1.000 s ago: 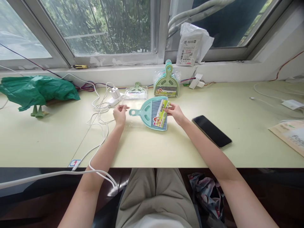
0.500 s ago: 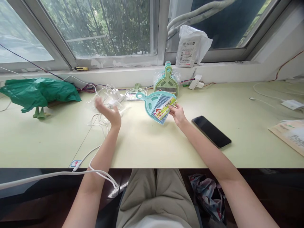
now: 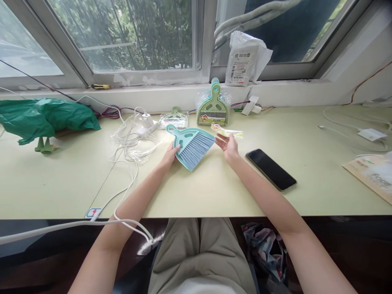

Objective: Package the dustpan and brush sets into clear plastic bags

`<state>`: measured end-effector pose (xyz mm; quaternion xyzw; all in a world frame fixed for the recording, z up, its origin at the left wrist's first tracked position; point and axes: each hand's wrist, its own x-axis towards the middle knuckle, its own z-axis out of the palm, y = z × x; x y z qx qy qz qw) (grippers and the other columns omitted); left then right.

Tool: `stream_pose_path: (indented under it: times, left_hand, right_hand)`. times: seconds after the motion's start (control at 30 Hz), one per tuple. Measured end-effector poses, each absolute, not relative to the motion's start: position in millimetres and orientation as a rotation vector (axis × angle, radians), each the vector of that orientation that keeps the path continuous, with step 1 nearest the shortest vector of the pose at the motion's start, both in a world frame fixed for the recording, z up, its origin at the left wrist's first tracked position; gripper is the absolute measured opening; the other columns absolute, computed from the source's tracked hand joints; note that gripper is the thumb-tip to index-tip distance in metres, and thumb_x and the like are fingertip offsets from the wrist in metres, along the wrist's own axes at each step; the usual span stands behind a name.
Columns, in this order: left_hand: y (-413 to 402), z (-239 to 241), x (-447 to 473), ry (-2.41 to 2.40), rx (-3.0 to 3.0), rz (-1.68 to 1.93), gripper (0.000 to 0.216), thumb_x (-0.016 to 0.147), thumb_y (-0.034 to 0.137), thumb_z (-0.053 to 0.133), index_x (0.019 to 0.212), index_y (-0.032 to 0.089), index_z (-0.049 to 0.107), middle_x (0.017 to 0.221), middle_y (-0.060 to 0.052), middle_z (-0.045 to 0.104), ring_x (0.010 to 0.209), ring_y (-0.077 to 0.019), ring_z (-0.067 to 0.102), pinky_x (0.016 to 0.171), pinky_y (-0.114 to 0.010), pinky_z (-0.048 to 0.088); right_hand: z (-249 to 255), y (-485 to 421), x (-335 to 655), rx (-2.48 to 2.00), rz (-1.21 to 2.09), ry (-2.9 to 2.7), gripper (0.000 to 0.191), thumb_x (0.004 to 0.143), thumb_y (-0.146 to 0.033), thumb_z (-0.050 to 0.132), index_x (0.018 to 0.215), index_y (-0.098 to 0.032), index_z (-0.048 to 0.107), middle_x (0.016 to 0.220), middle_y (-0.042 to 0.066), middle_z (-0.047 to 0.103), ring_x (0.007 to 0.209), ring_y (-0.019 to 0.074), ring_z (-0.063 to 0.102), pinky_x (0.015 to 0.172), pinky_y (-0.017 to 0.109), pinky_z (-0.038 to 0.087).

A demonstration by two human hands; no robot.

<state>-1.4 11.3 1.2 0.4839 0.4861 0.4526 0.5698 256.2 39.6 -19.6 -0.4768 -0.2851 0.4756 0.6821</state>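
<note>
My left hand (image 3: 169,156) grips the left edge of a small teal dustpan with a grey-bristled brush (image 3: 190,146) nested in it, tilted just above the pale table (image 3: 214,192). A yellow-green paper label (image 3: 227,131) is pinched in the fingers of my right hand (image 3: 227,146), a little to the right of the dustpan and apart from it. A clear crumpled plastic wrapper (image 3: 134,141) lies over the white cables to the left.
A stack of green dustpan sets in plastic (image 3: 213,108) and one flat packed set (image 3: 174,118) stand at the back. A black phone (image 3: 271,168) lies right of my hand. White cables and a charger (image 3: 143,124), a green bag (image 3: 45,116), and a packet (image 3: 372,175) lie around.
The label has come off the dustpan and is now in my right hand. My left hand dropped the clear wrapper at the left and took hold of the dustpan, which moved down and left.
</note>
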Motion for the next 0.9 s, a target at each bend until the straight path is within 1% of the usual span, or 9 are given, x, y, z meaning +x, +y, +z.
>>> stream_pose_path:
  times: [0.1, 0.2, 0.3, 0.37, 0.43, 0.5, 0.63, 0.73, 0.9]
  left_hand:
    - [11, 2, -1, 1.111, 1.192, 1.046, 0.044, 0.076, 0.046, 0.064, 0.113, 0.023, 0.059, 0.106, -0.003, 0.065, 0.102, -0.0219, 0.060, 0.091, -0.034, 0.047]
    - [9, 1, 3, 1.114, 1.266, 0.988, 0.043, 0.076, 0.051, 0.063, 0.108, 0.021, 0.062, 0.106, -0.003, 0.066, 0.106, -0.0229, 0.059, 0.096, -0.034, 0.044]
    - [8, 1, 5, 1.125, 1.290, 0.968, 0.043, 0.078, 0.054, 0.060, 0.105, 0.020, 0.063, 0.106, -0.004, 0.067, 0.106, -0.0236, 0.059, 0.096, -0.034, 0.043]
    - [8, 2, 5, 1.123, 1.304, 0.971, 0.043, 0.079, 0.055, 0.059, 0.103, 0.019, 0.063, 0.106, -0.005, 0.067, 0.105, -0.0238, 0.059, 0.095, -0.034, 0.043]
    - [8, 2, 6, 1.113, 1.328, 0.966, 0.044, 0.079, 0.056, 0.058, 0.102, 0.018, 0.064, 0.106, -0.005, 0.067, 0.104, -0.0238, 0.060, 0.095, -0.034, 0.043]
    - [7, 2, 7, 1.094, 1.368, 0.958, 0.047, 0.080, 0.058, 0.057, 0.103, 0.017, 0.064, 0.106, -0.006, 0.067, 0.103, -0.0238, 0.060, 0.095, -0.034, 0.043]
    - [6, 0, 11, 1.051, 1.485, 0.954, 0.050, 0.082, 0.060, 0.053, 0.100, 0.015, 0.064, 0.106, -0.007, 0.068, 0.102, -0.0241, 0.059, 0.095, -0.034, 0.043]
    - [5, -3, 13, 1.044, 1.553, 0.947, 0.050, 0.082, 0.063, 0.052, 0.094, 0.016, 0.064, 0.101, -0.006, 0.068, 0.099, -0.0236, 0.059, 0.093, -0.034, 0.043]
    - [6, -9, 13, 1.031, 1.600, 0.903, 0.051, 0.083, 0.066, 0.050, 0.089, 0.018, 0.065, 0.097, -0.005, 0.067, 0.096, -0.0224, 0.058, 0.089, -0.032, 0.043]
  right_hand:
    - [-25, 51, 290, -1.249, 0.892, -0.623, 0.071, 0.084, -0.074, 0.007, 0.103, -0.025, 0.055, 0.115, 0.010, 0.067, 0.078, 0.0142, 0.068, 0.054, 0.024, 0.048]
    - [-27, 56, 313, -1.298, 0.839, -0.674, 0.083, 0.079, -0.078, -0.003, 0.109, -0.028, 0.055, 0.110, 0.010, 0.067, 0.066, 0.0132, 0.063, 0.048, 0.023, 0.039]
    - [-22, 53, 309, -1.327, 0.931, -0.658, 0.066, 0.084, -0.071, 0.014, 0.106, -0.028, 0.058, 0.092, 0.007, 0.067, 0.056, 0.0132, 0.056, 0.047, 0.024, 0.035]
    - [-14, 45, 292, -1.338, 0.995, -0.685, 0.045, 0.085, -0.060, 0.034, 0.100, -0.026, 0.060, 0.082, 0.004, 0.065, 0.053, 0.0123, 0.052, 0.048, 0.024, 0.034]
    - [-4, 33, 268, -1.344, 0.956, -0.840, 0.033, 0.084, -0.048, 0.043, 0.097, -0.025, 0.062, 0.078, 0.002, 0.063, 0.053, 0.0120, 0.050, 0.049, 0.025, 0.034]
    - [5, 16, 243, -1.382, 0.727, -1.184, 0.030, 0.088, -0.040, 0.041, 0.095, -0.024, 0.065, 0.079, 0.003, 0.064, 0.060, 0.0141, 0.053, 0.057, 0.027, 0.039]
    - [13, -15, 206, -1.436, 0.072, -1.980, 0.028, 0.094, -0.033, 0.043, 0.101, -0.020, 0.067, 0.105, 0.012, 0.066, 0.100, 0.0248, 0.056, 0.078, 0.033, 0.043]
    - [10, -25, 194, -1.511, -0.131, -2.148, 0.030, 0.097, -0.034, 0.041, 0.105, -0.018, 0.065, 0.106, 0.013, 0.065, 0.102, 0.0268, 0.054, 0.076, 0.035, 0.042]
    - [6, -22, 194, -1.600, -0.193, -2.153, 0.037, 0.099, -0.034, 0.035, 0.090, -0.018, 0.067, 0.097, 0.011, 0.066, 0.091, 0.0238, 0.058, 0.067, 0.033, 0.037]
